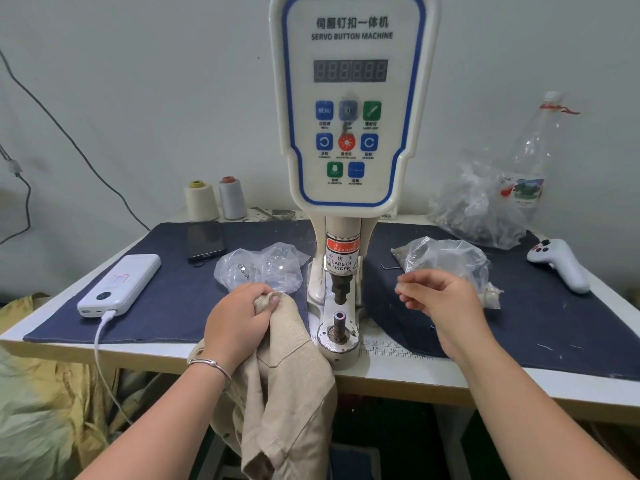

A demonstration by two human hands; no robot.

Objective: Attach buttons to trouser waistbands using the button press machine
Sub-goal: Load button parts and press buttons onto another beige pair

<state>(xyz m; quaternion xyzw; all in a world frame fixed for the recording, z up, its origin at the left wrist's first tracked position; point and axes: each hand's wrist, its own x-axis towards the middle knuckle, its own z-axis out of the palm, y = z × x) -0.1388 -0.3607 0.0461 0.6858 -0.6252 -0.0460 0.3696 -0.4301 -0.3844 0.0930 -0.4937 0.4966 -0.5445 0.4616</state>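
A white servo button machine (349, 109) stands at the table's middle, with its punch (341, 289) above the lower die post (339, 322). Nothing lies between punch and post. My left hand (239, 320) grips the waistband end of beige trousers (280, 386) just left of the die; the rest of the trousers hangs over the table's front edge. My right hand (440, 299) hovers right of the machine with its fingers curled toward the thumb; I cannot make out anything between them. A clear bag of small parts (446, 258) lies just behind that hand.
A dark blue cloth (166, 299) covers the table. On it lie another clear bag (263, 268), a white power bank (121, 284) with cable, a phone (205, 240) and a white controller (561, 265). Two thread cones (214, 200), a bigger bag (481, 209) and a plastic bottle (533, 150) stand at the back.
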